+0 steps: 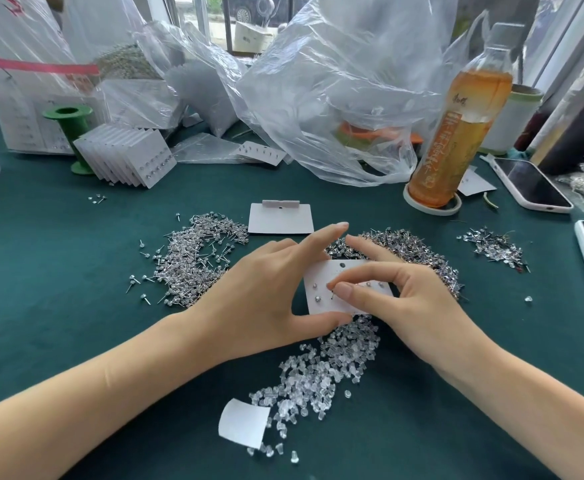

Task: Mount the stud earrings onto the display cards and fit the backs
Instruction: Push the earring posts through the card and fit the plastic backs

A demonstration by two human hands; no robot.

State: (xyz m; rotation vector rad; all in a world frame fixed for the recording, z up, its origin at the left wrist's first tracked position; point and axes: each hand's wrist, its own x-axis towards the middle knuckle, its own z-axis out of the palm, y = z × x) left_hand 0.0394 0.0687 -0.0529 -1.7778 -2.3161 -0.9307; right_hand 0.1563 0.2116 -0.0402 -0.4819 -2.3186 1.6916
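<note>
Stud earring (333, 295) — pinched by my right hand (408, 306) over the display card (332, 284), centre of the bench (58, 271). My left hand (266, 292) grips the card's 9 o'clock edge. I should keep the post upright — stud heap (197, 254) at 10 o'clock.

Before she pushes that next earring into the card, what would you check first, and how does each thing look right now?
1. Display card held steady by left hand: ok.
2. Stud pinched in right hand grip: ok.
3. Post lined up with a hole: cannot tell.
4. Studs already on the card: ok, a few seated.
5. Clear backs close by: ok.
6. Spare blank card ready: ok.
</note>
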